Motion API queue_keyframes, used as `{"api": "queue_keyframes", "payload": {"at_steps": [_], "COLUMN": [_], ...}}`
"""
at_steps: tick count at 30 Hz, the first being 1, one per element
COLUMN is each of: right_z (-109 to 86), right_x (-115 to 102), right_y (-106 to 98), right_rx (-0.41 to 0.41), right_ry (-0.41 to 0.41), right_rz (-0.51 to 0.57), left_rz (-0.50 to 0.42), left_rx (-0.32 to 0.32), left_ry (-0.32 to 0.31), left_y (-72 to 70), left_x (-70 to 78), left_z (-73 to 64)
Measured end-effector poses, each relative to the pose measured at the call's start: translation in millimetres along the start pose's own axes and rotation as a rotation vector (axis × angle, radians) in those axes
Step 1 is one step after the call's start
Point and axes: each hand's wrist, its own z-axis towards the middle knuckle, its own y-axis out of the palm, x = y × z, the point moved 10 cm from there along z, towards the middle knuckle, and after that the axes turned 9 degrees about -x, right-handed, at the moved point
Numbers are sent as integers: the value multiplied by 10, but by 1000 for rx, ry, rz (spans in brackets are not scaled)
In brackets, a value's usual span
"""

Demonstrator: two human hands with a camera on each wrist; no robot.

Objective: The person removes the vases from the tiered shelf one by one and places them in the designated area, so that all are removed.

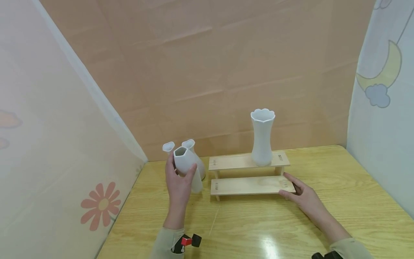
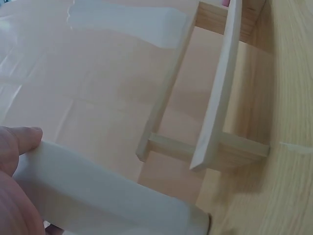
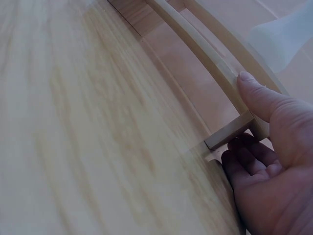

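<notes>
Head view: L hand (image 1: 178,184) curled round vase (image 1: 185,163), R hand (image 1: 300,198) pinching rack (image 1: 247,186) end; prob. shelf-loading step, next likely calls for vase upright on rack, R of L grip.

A tan backdrop (image 1: 210,68) rises behind a wood-grain table (image 1: 242,223), between pale sheets (image 1: 51,151) showing a flower (image 1: 103,204), crescent moon (image 1: 391,68) and, apparently, a faint orange cloud (image 1: 8,119).

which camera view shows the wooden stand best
The head view: the wooden stand shows nearly whole, end to end. The left wrist view shows it slanting off the top; the right wrist view likewise, with the right hand at one end.
</notes>
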Motion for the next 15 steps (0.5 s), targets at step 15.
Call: {"api": "queue_keyframes", "payload": {"at_steps": [15], "right_z": [8], "right_x": [23], "right_y": [-4], "right_rx": [1], "right_ry": [9], "right_rz": [-7], "left_rz": [-5], "left_rx": [-17], "left_ry": [-4], "left_y": [100], "left_x": [-307], "left_z": [27]}}
